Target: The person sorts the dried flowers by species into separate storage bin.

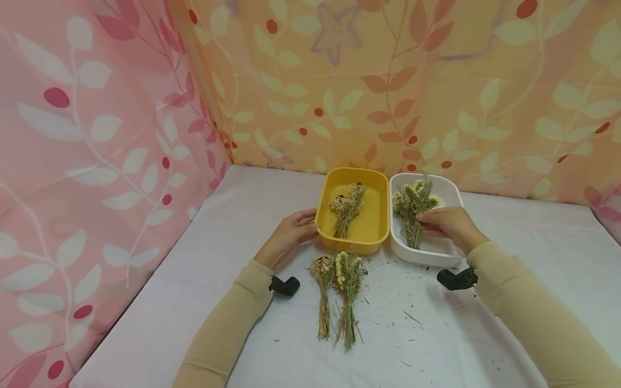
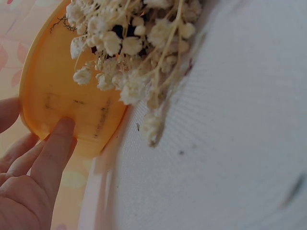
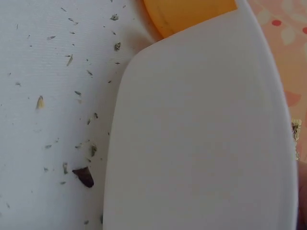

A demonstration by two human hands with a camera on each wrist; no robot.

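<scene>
My right hand (image 1: pixel 448 223) pinches a bunch of pale yellow dried flowers (image 1: pixel 411 207) by its stems, inside the white box (image 1: pixel 427 257). In the right wrist view the white box's outer wall (image 3: pixel 196 124) hides nearly all of that hand. Fairly straight fingers of my left hand (image 1: pixel 289 233) touch the left side of the yellow box (image 1: pixel 373 218); the left wrist view has a fingertip (image 2: pixel 66 127) against its outer wall. A smaller bunch of dried flowers (image 1: pixel 343 213) lies in the yellow box.
Two tied bunches lie before the boxes: one whitish bunch (image 1: pixel 323 291) and one yellow bunch (image 1: pixel 348 280). Bits of dry stem and leaf (image 1: pixel 412 318) are scattered on the white tablecloth (image 1: pixel 533 258). Patterned cloth (image 1: pixel 339 97) hangs behind and at the left.
</scene>
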